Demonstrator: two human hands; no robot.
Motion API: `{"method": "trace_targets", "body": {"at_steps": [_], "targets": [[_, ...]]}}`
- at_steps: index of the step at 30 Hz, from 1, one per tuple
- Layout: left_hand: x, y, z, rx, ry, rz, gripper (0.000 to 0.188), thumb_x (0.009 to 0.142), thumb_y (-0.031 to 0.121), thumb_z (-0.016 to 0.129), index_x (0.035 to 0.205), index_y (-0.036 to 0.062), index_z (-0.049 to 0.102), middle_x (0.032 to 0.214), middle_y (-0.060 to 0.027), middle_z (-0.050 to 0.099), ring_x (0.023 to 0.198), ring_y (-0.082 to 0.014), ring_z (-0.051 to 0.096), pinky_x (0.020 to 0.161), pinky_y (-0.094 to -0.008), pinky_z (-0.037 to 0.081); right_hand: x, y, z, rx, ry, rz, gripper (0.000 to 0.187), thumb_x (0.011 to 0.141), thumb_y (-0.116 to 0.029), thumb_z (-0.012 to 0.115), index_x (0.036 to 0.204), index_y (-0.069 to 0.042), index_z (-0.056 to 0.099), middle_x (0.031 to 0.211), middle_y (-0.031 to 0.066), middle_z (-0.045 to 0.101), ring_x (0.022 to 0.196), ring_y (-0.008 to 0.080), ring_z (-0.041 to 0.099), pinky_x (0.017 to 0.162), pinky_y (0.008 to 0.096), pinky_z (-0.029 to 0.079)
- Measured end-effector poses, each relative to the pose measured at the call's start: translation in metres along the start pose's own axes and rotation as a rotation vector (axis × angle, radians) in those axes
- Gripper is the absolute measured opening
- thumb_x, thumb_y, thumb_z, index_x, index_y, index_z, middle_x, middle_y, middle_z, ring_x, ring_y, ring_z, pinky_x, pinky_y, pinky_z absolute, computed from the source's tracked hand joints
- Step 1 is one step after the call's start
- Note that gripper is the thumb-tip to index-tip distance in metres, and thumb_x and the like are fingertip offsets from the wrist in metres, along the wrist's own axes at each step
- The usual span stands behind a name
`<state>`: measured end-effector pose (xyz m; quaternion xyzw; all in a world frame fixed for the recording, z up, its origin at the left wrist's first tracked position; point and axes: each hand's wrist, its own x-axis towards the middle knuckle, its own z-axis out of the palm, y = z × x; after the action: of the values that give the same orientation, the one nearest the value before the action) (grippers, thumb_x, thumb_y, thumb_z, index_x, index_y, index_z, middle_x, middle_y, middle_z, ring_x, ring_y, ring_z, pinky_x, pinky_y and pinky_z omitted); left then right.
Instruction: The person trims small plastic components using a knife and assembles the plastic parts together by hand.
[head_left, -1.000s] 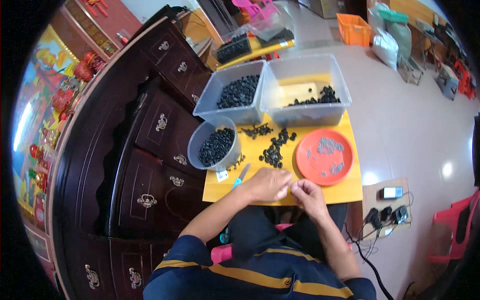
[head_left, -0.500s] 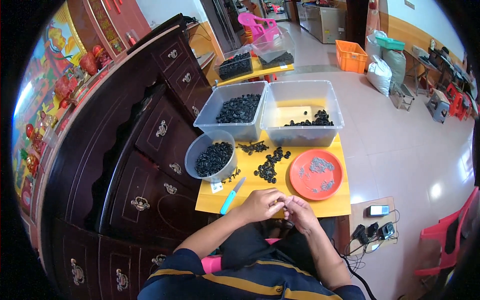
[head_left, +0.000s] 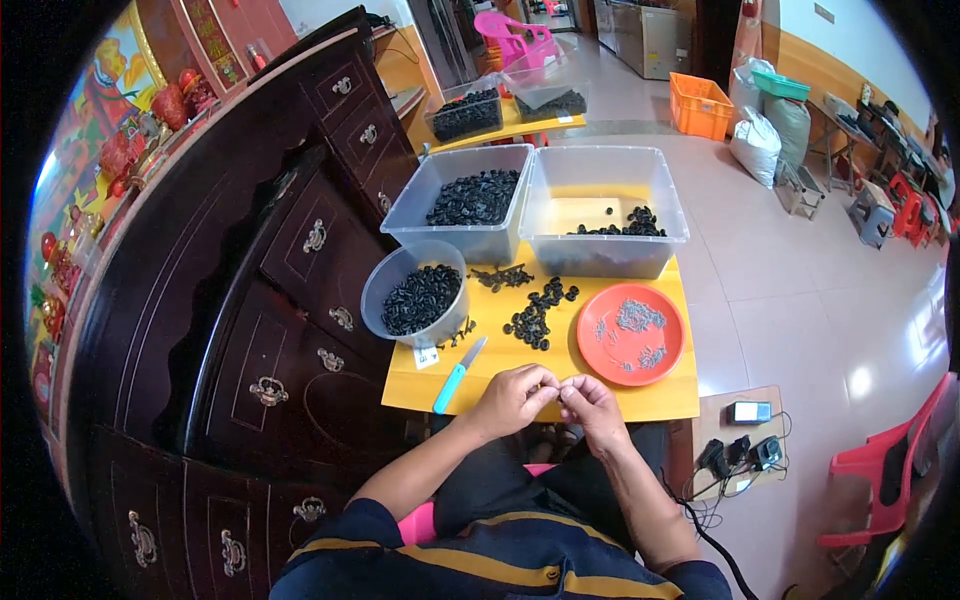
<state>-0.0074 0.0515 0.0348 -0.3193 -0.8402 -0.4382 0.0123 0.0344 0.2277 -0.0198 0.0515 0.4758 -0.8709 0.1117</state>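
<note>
The left hand [head_left: 512, 402] and right hand [head_left: 597, 408] pinch a tiny piece [head_left: 559, 394], mostly hidden, above the table's [head_left: 655, 400] near edge. Tub [head_left: 449, 322] and left bin [head_left: 490, 243] hold many black pieces [head_left: 472, 198]; right bin [head_left: 600, 258], fewer; plate [head_left: 600, 358], grey bits [head_left: 640, 315].

A dark wooden cabinet [head_left: 160, 300] with ornate metal drawer pulls [head_left: 269, 391] runs along the left, below a colourful picture [head_left: 105, 75] on the wall. The yellow bench [head_left: 655, 398] is close beside it, with another yellow bench [head_left: 510, 129] beyond and a pink plastic armchair [head_left: 500, 40] behind that. Pale, glossy floor tiles [head_left: 790, 330] stretch to the right, catching bright patches of light [head_left: 860, 382]. There, a white wall [head_left: 795, 25] rises above orange-brown wainscoting [head_left: 845, 82]. Near it are a grey plastic stool [head_left: 872, 213] and red stools [head_left: 908, 208]; a red plastic chair [head_left: 872, 465] stands closer, at the right edge.
</note>
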Motion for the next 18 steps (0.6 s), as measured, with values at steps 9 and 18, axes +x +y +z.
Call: {"method": "trace_targets", "body": {"at_steps": [9,18], "targets": [[0.005,-0.019,0.009,-0.365,0.069,-0.261,0.009,0.096,0.008,0.058,0.094,0.0,0.062,0.071,-0.0005,0.057,0.06,-0.0071,0.053,0.056,-0.0261,0.045,0.014,-0.001,-0.001,-0.111,0.086,-0.156,0.012,0.097,-0.014,0.063,0.105,-0.005,0.061,0.088,-0.0004,0.061,0.073,0.0088,0.059,0.069,0.0237,0.049],[0.009,-0.014,0.012,-0.236,0.052,-0.193,0.007,0.092,0.006,0.062,0.094,-0.0017,0.062,0.076,-0.0083,0.064,0.065,-0.0134,0.059,0.062,-0.0294,0.048,0.011,0.002,-0.004,-0.037,0.098,-0.126,0.017,0.095,-0.007,0.065,0.111,-0.004,0.06,0.092,0.0018,0.066,0.078,0.0099,0.064,0.071,0.0243,0.053]]}}
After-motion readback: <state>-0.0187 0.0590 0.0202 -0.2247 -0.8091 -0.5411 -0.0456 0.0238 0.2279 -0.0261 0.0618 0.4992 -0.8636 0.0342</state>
